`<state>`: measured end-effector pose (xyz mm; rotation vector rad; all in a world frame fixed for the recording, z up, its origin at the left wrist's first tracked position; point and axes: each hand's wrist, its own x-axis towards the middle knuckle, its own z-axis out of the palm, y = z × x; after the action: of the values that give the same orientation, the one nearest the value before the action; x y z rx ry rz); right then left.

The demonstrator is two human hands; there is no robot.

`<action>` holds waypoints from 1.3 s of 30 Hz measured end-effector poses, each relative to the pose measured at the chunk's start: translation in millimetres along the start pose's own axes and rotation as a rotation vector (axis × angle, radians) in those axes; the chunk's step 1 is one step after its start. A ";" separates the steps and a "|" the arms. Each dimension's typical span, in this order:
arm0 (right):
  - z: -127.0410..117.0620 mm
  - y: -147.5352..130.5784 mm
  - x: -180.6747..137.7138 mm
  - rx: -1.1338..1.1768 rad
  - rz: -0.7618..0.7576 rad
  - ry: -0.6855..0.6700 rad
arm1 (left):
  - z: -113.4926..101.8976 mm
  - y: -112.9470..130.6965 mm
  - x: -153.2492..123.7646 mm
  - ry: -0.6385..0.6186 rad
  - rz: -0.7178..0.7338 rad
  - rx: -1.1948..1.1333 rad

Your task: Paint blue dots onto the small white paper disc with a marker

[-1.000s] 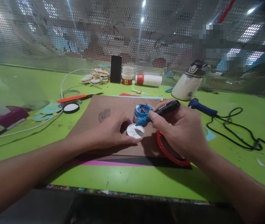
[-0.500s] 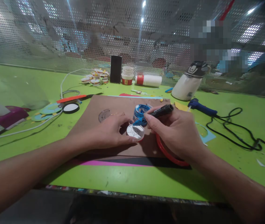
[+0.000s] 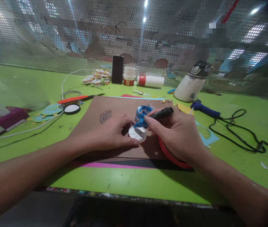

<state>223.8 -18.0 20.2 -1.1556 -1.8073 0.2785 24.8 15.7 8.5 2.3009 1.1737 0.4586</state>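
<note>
- Green tabletop (image 3: 30,85) bears brown cardboard sheet (image 3: 96,108).
- Left hand (image 3: 111,134) pinches small white round cup (image 3: 137,133).
- Right hand (image 3: 178,134) grips black marker (image 3: 158,114); blue-smeared round tub (image 3: 142,112) just behind.

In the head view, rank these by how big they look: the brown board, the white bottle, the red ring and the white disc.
1. brown board
2. white bottle, though it stands farther off
3. red ring, partly hidden under the right hand
4. white disc, steadied by the left hand

No readable words or numbers anywhere, white disc (image 3: 137,133) shows only thin drawn lines, paper cups (image 3: 129,76) and bottle (image 3: 191,85) markings too blurred to read
</note>
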 end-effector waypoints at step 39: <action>-3.0 1.7 3.5 -0.067 0.026 0.131 | -0.3 4.5 -0.9 0.052 -0.021 0.064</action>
<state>226.8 -15.1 22.8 -1.2169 -1.6993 0.1543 27.1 12.9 11.3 2.3418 1.2530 0.4818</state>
